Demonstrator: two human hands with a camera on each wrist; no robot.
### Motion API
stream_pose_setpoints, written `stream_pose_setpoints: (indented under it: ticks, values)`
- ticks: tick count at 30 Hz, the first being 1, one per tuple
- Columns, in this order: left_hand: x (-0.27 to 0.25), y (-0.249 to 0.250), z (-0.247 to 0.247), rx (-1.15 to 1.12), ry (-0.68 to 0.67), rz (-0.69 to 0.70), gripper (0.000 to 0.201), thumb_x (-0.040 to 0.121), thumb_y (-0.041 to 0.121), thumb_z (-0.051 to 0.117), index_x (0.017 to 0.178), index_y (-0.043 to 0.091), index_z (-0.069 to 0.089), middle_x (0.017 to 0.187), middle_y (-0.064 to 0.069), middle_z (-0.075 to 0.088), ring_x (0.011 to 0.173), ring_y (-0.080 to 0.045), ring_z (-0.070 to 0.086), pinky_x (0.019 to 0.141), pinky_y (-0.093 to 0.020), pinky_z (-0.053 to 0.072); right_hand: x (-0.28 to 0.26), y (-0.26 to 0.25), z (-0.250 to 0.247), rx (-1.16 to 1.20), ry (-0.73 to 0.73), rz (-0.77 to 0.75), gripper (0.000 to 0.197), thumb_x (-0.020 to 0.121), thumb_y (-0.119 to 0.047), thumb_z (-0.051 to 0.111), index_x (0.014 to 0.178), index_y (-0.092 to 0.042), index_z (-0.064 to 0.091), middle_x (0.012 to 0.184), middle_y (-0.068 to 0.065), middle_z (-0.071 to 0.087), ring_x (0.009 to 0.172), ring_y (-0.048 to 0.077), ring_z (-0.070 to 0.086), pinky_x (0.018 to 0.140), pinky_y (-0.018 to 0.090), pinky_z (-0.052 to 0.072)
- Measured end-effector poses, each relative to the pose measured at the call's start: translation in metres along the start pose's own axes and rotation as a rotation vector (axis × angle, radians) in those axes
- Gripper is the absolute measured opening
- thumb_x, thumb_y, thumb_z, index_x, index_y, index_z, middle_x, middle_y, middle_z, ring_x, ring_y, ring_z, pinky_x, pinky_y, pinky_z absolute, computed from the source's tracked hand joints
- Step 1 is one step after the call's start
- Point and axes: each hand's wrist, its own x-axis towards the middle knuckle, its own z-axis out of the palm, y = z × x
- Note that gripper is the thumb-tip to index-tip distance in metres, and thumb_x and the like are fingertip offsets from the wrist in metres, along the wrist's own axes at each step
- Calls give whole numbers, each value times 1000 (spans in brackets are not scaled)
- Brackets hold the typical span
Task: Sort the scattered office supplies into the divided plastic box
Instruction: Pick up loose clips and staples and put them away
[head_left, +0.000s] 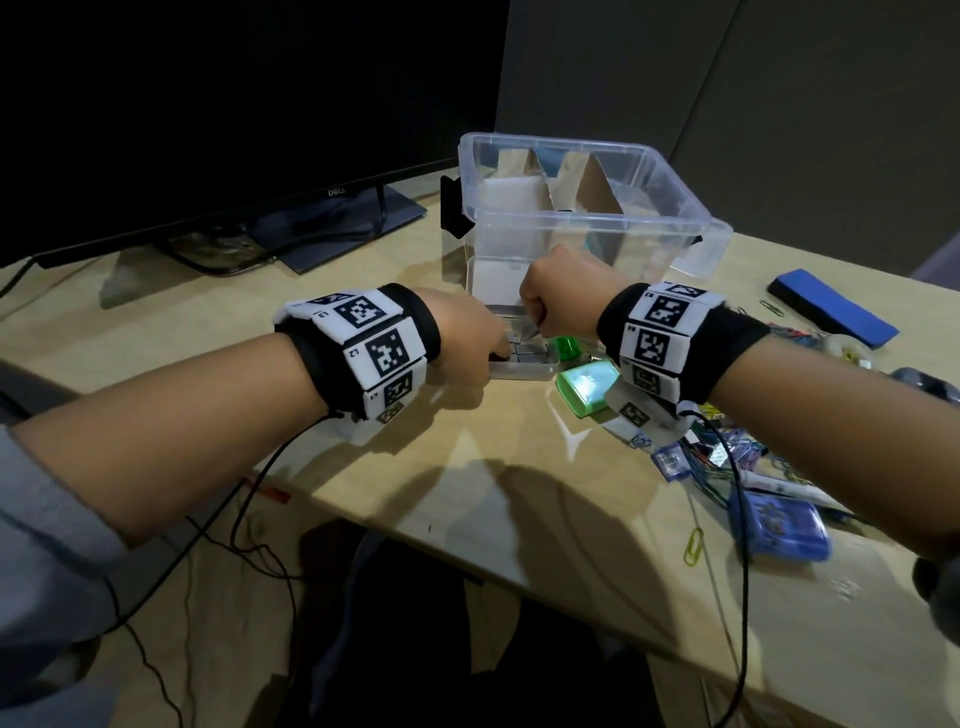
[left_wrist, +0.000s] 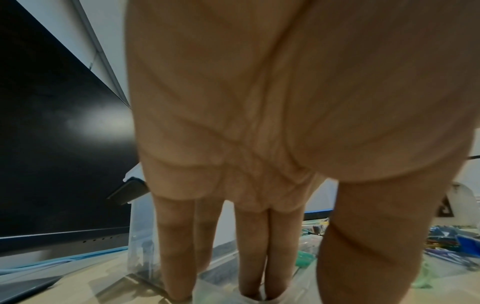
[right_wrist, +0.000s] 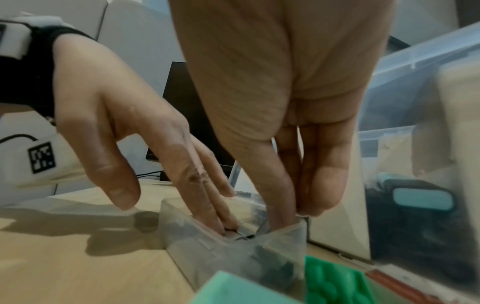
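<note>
While the small clear plastic case of grey metal pieces (head_left: 524, 358) sits on the pale wooden desk (head_left: 415, 467) just in front of the tall divided clear plastic box (head_left: 587, 208), the left hand (head_left: 467, 332) presses straight fingers (right_wrist: 207, 207) into it, likely to steady it. The right hand (head_left: 561, 291) pinches something thin inside (contents too blurred to name), probably lifting it out for sorting.
</note>
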Motion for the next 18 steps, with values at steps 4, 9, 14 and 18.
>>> stream_pose_setpoints:
  ticks: [4,9,14,18]
  values:
    - [-1,-5,1,-69,28,16,54,83,31,60,136,24,51,121,-5,62,108,-25,60,91,-43,53,-1,-6,3,17,10,24,16,88,-1,55,90,-7,70,96,13,64,90,30,62,73,32,49]
    - [-15,-24,1,-244,234,-3,50,89,25,61,138,27,51,117,1,62,100,-17,60,84,-32,51,-6,1,-4,59,104,10,14,85,-3,59,88,-10,71,91,9,67,86,25,61,72,28,45]
    - [-20,-36,6,-454,492,-156,15,86,16,65,100,14,70,98,-1,69,91,-19,63,78,-33,53,-5,-8,-4,311,137,-21,4,79,-5,69,81,-7,70,85,4,69,79,17,60,71,23,45]
    - [-13,-37,13,-823,379,-256,11,85,12,70,93,5,69,86,-11,73,82,-26,72,76,-36,60,4,-21,5,377,143,38,11,79,0,61,81,-3,71,86,9,71,83,21,63,77,29,53]
